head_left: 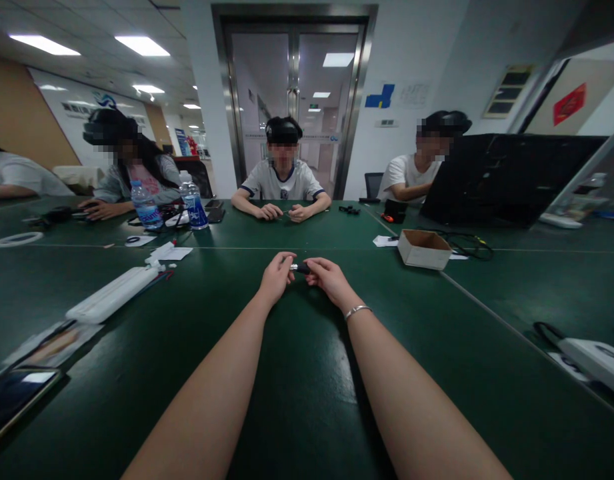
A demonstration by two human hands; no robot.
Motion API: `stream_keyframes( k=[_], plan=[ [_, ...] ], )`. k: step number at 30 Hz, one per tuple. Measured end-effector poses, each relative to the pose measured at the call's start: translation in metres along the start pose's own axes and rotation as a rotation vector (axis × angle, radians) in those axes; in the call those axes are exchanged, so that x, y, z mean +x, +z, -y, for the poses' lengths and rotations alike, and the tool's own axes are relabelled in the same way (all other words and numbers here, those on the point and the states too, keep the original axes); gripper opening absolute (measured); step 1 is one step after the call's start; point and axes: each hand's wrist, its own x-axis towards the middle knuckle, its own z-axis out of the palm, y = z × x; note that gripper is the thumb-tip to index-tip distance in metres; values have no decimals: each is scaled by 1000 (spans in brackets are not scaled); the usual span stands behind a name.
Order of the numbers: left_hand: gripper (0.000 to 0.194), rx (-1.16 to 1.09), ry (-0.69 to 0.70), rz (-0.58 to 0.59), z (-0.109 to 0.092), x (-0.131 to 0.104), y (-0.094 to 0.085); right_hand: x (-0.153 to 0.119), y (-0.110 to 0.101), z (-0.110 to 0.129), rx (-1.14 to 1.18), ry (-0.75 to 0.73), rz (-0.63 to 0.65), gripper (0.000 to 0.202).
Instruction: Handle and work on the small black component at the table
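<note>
A small dark stick-like object with a shiny silver end (301, 269) is held between my two hands, just above or on the green table (307, 367). The fingers of my left hand (275, 277) are closed at its silver end. On the other side, my right hand (331, 279) pinches the black part, and a silver bracelet (357, 311) circles that wrist. Its exact kind is too small to make out, and fingertips hide both ends.
To the right stands an open cardboard box (424, 249), with cables behind it. A white power strip (114, 293) and a phone (19, 400) lie at left. Water bottles (194, 203) stand farther back. A person (285, 173) sits opposite; a black monitor (507, 177) stands at right.
</note>
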Motion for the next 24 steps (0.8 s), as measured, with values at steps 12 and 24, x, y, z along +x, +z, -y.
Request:
stream_keyframes(
  k=[12, 24],
  plan=[
    [27, 43, -25, -73, 6, 2, -1, 2, -1, -2, 7, -9, -3, 30],
    [26, 75, -9, -8, 8, 3, -1, 1, 0, 0, 6, -3, -9, 20]
  ],
)
